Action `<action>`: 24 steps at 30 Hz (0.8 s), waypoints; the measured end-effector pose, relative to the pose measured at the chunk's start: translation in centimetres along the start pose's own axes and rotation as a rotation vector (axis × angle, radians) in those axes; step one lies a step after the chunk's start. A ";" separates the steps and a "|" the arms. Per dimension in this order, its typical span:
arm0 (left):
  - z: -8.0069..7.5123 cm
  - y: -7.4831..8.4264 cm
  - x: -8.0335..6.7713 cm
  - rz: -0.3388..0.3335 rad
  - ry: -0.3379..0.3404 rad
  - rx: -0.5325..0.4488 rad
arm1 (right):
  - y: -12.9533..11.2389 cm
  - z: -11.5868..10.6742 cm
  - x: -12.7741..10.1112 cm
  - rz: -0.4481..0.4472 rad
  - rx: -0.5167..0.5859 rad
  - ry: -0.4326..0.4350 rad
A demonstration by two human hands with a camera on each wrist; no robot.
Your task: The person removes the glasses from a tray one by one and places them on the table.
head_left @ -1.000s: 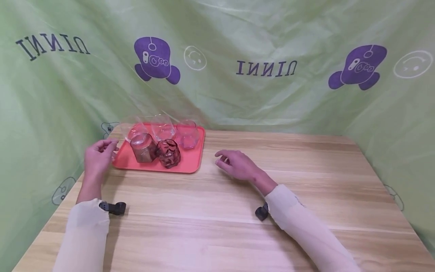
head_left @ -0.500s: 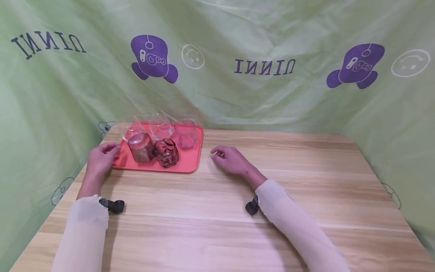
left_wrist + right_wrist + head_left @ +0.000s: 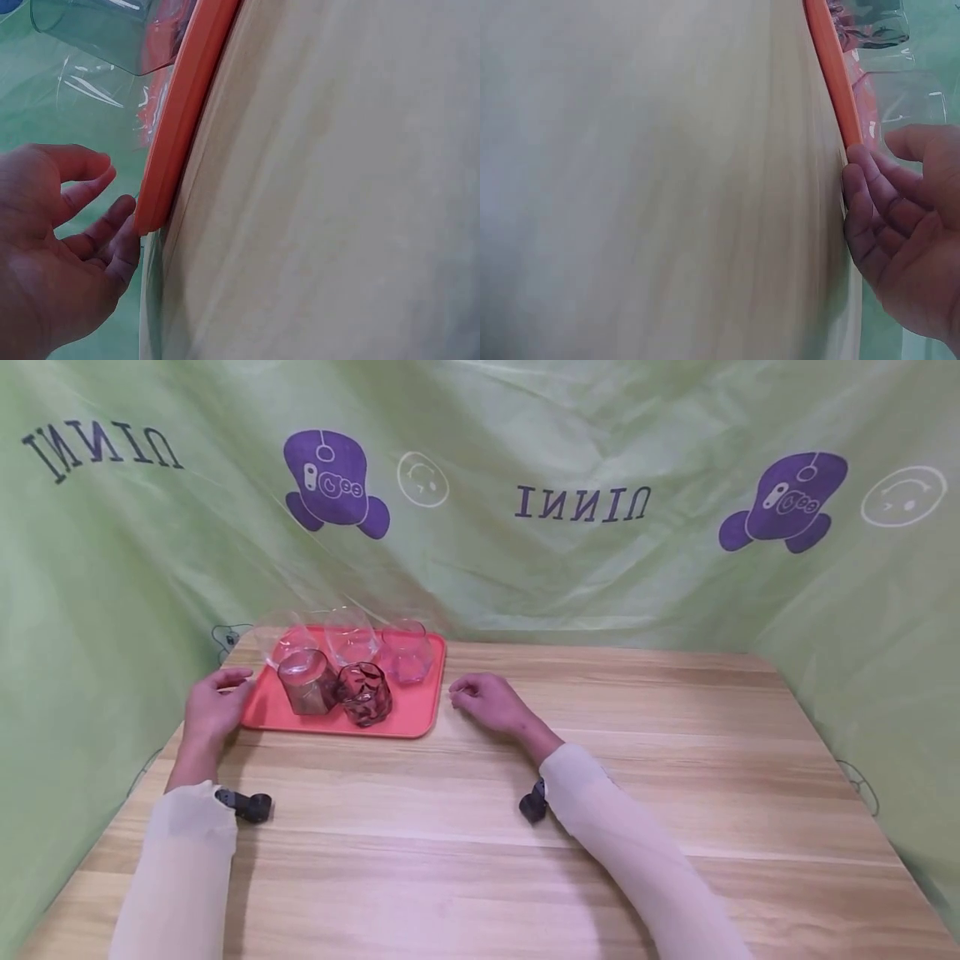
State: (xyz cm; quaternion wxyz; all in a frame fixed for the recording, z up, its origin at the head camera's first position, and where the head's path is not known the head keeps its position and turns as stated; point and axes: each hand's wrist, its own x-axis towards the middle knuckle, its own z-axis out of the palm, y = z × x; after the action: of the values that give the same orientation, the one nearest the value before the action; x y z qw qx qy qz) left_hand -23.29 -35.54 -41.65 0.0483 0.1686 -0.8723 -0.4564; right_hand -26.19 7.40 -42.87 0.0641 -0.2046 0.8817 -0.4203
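At the left edge of the wooden table [image 3: 480, 827], the left hand [image 3: 210, 706] is set against the near left corner of the orange tray [image 3: 405, 720]; its fingers [image 3: 112, 225] are loosely bent and are seen in the left wrist view touching the tray's rim, but nothing is yet clasped. On the tray, which lies flat at the far left of the table close to the green backdrop [image 3: 570, 577], five glasses are crowded together: two clear ones and a pale pink one [image 3: 407, 652] along the back, a smoky brown one [image 3: 303, 681] and a dark red one [image 3: 365, 693] in front, several touching. Just beyond the tray's right edge, the right hand [image 3: 483, 702] is rested on the wood with fingers [image 3: 862, 199] curled and relaxed, the fingertips close to or touching the rim, and nothing is held by it. Trouble could be expected if the tray were raised unevenly: with only fingertips under the rim, one side could be lifted higher, and the closely packed glasses could be slid into one another, tipped, or carried off the low rim. A weak purchase on the thin rim could also let the tray be dropped.
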 end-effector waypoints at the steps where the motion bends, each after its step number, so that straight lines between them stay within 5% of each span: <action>1: 0.0 -0.1 0.1 -0.003 -0.011 0.005 | -0.1 0.1 0.1 0.012 0.011 -0.005; 7: 0.1 -0.9 0.6 0.000 -0.074 0.019 | -0.7 0.8 0.9 0.077 0.072 -0.029; 19: 0.3 -1.1 1.9 -0.021 -0.046 0.109 | -1.7 2.1 2.5 0.168 0.084 0.026; 24: 0.3 -0.8 2.3 0.024 -0.031 0.158 | -1.9 2.1 2.6 0.189 0.035 0.055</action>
State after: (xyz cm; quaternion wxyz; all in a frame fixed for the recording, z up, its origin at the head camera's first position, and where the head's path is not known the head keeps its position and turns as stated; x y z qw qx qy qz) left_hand -25.29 -36.57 -42.65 0.0269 0.1545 -0.9082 -0.3881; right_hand -27.32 3.73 -42.59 0.0826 -0.1078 0.8911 -0.4330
